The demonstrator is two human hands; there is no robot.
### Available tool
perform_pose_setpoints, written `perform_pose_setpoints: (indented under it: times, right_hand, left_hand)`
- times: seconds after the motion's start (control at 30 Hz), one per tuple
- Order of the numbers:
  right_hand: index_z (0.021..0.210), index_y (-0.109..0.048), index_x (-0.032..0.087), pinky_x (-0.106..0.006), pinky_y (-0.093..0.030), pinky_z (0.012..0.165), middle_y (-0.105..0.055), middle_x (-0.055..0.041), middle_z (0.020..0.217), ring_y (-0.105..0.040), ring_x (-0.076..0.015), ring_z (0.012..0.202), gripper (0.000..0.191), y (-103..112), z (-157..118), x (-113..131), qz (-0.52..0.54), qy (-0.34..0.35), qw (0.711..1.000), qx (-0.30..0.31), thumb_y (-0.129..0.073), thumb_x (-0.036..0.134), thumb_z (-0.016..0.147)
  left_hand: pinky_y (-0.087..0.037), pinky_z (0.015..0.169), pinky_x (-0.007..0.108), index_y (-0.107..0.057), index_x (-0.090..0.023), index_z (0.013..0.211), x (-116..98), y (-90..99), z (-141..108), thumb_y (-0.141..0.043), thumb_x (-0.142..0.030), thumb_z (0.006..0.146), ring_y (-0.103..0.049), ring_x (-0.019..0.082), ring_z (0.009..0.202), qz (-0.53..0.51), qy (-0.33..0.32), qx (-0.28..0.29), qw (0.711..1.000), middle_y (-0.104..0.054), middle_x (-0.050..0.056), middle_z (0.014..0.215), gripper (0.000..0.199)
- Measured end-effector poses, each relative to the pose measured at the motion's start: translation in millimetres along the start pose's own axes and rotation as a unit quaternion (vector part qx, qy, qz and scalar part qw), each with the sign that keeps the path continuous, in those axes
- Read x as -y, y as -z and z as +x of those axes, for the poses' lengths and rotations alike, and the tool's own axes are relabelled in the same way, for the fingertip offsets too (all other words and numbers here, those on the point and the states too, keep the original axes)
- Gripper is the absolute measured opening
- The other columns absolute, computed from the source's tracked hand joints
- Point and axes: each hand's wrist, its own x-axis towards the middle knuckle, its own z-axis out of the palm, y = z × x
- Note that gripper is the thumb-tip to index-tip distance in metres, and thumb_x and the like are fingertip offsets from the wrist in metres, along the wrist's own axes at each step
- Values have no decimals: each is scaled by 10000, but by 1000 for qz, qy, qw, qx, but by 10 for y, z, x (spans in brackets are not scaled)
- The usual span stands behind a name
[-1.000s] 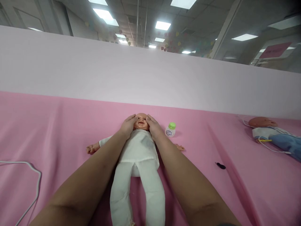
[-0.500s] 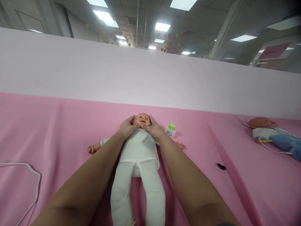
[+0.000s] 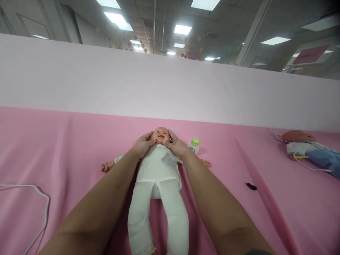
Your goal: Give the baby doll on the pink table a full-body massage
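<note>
A baby doll (image 3: 159,166) with a white cloth body lies on its back on the pink sheet (image 3: 87,141), its head toward the wall and its arms spread. My left hand (image 3: 144,144) cups the left side of the doll's head, with the thumb at its cheek. On the other side, my right hand (image 3: 175,143) holds the head in the same way, thumb near the chin. The doll's face shows between both hands. Just right of my right hand stands a small clear bottle (image 3: 194,145) with a green cap. My forearms cover parts of the doll's arms.
A second doll (image 3: 318,154) in blue and white lies at the far right with a white cord around it. A small black object (image 3: 251,186) rests right of my forearm. A white cable (image 3: 47,209) curves at the left. Behind rises a white wall (image 3: 170,88).
My thumbs have moved apart, from meeting at the doll's chin to its two cheeks, and more of the lower face shows. The view has shifted slightly.
</note>
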Motion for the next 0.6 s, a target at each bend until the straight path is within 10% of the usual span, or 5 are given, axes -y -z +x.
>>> perform_pose_setpoints:
  times: [0.23, 0.6]
  right_hand:
    - [1647, -279, 333, -431, -437, 1207, -477, -34, 1633, -566, -212, 1406, 868, -45, -31, 77, 101, -25, 995, 8, -726, 520, 927]
    - [1623, -345, 263, -448, -428, 1200, -509, -111, 1592, -542, -299, 1408, 1163, -165, -52, 100, -84, -1, 990, -109, -944, 507, 656]
  left_hand:
    - [-512, 1099, 429, -737, -157, 1212, -35, -86, -5, -838, -483, 830, -693, 283, 1206, -58, 13, -46, 997, -743, 151, 1292, 512]
    - [-508, 1091, 450, -527, -146, 1519, -20, -15, -29, -943, -516, 680, -618, 357, 1314, 177, -15, -57, 982, -611, 194, 1485, 1007]
